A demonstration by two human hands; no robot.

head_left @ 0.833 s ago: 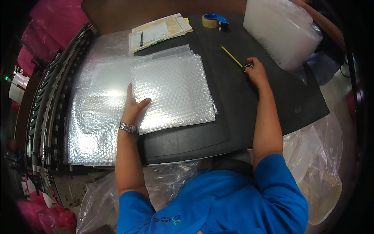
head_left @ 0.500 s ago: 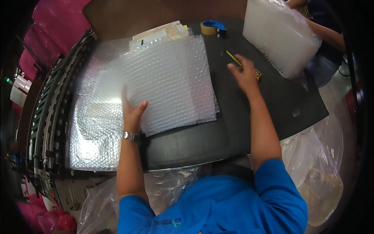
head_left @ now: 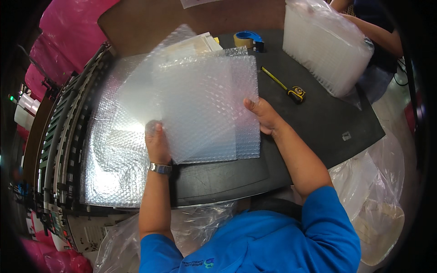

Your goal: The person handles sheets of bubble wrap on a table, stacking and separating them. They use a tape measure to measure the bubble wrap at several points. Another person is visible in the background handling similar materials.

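Note:
Clear bubble wrap sheets, layered and roughly rectangular, are held in front of me between both hands. My left hand, with a metal wristwatch below it, grips their left edge, thumb on top and fingers underneath. On the opposite edge, my right hand pinches the sheets with its thumb on top; its other fingers are partly hidden below. A loose flap sticks up at the far left, blurred. Right of the sheets a yellow-and-black tape measure lies on the table, its yellow blade partly out.
More bubble wrap covers the left of the black table. Papers and a blue tape dispenser lie at the back. At far right stands a plastic-wrapped white stack, beside another person's arm. A roller conveyor borders the left.
My right hand has moved from beside the tape measure to the right edge of the bubble wrap and taken hold of it. The sheets have turned slightly, and a flap now rises at the far left.

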